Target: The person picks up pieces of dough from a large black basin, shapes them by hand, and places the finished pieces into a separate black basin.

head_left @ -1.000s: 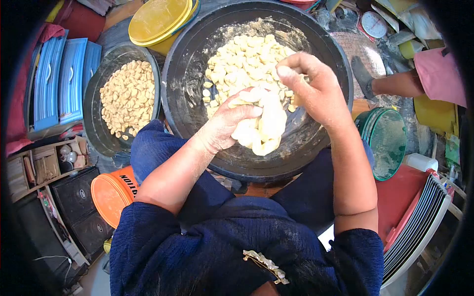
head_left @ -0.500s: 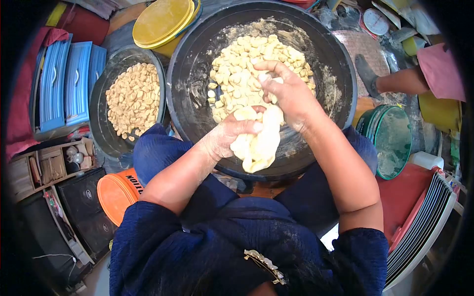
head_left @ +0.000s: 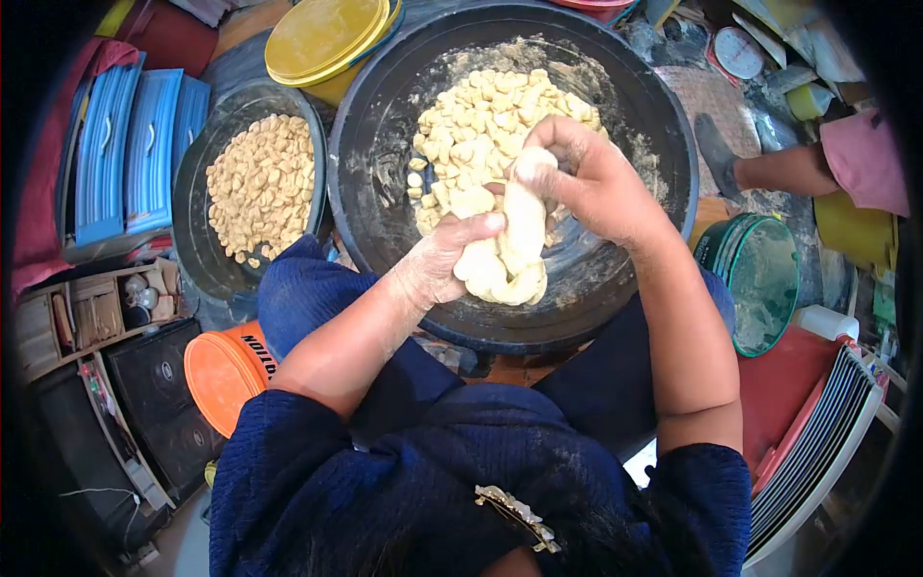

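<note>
A soft, pale yellow lump of dough point(head_left: 510, 264) hangs over the near side of a big black basin point(head_left: 351, 192). My left hand point(head_left: 447, 255) is closed around its left side, thumb on top. At the upper end of the lump, my right hand point(head_left: 586, 188) pinches a small bit of the dough between thumb and fingers. Beneath and beyond my hands, many small dough pieces point(head_left: 471, 125) lie heaped in the basin, whose floor and wall are dusted with flour.
To the left stands a smaller dark tub point(head_left: 187, 192) of browner pieces point(head_left: 260, 183). Around me are a yellow-lidded bucket point(head_left: 322, 43), an orange bucket point(head_left: 221, 380), a green-rimmed bucket point(head_left: 764, 284) and a dial scale point(head_left: 738, 53). Another person's leg point(head_left: 784, 176) extends in from the right.
My right hand has shifted slightly right and down, with its fingers now at the top of the dough. The hanging end of the lump has drawn up a little.
</note>
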{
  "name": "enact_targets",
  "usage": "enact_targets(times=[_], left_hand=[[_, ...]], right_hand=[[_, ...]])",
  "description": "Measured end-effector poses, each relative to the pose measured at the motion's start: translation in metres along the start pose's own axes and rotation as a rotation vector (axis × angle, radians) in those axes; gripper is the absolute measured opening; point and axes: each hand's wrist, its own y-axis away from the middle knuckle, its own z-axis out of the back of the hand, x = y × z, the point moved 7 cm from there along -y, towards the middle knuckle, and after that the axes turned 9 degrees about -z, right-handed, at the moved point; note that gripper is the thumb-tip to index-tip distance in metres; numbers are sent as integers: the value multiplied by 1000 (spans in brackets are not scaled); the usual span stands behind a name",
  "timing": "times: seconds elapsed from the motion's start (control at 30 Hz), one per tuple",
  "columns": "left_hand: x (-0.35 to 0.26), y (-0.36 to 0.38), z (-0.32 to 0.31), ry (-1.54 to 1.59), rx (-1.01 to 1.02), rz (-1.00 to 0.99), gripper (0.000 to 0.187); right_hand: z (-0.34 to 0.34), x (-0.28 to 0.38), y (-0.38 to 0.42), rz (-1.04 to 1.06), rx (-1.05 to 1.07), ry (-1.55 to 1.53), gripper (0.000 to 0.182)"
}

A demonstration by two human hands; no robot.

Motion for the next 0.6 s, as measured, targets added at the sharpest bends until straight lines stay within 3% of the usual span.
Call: enact_targets(times=[0.13,0.23,0.3,0.33,0.37,0.43,0.47,0.5,0.57,0.6], left_hand=[[-3,3,0,-135,33,17,48],[2,7,5,-214,115,52,49],[8,9,6,-265,161,83,50],[7,8,9,-213,85,60,47],[6,8,13,-160,8,36,45],[1,8,9,-37,-74,59,41],[0,9,11,84,-155,84,37],[-4,6,12,100,-111,23,36],[-4,5,16,-94,-114,17,34],[-3,6,19,-88,-119,22,34]], right_hand=[[0,4,-5,111,-65,-73,13],[40,8,-3,187,-455,-330,15],[57,20,-2,248,-467,-15,23],[55,19,0,131,-386,222,29],[50,18,4,129,-386,224,29],[-4,37,27,623,-75,630,37],[-15,30,28,526,-1,612,39],[-24,21,27,426,72,592,41],[-21,16,22,387,-14,652,33],[-7,13,16,254,-90,485,28]])
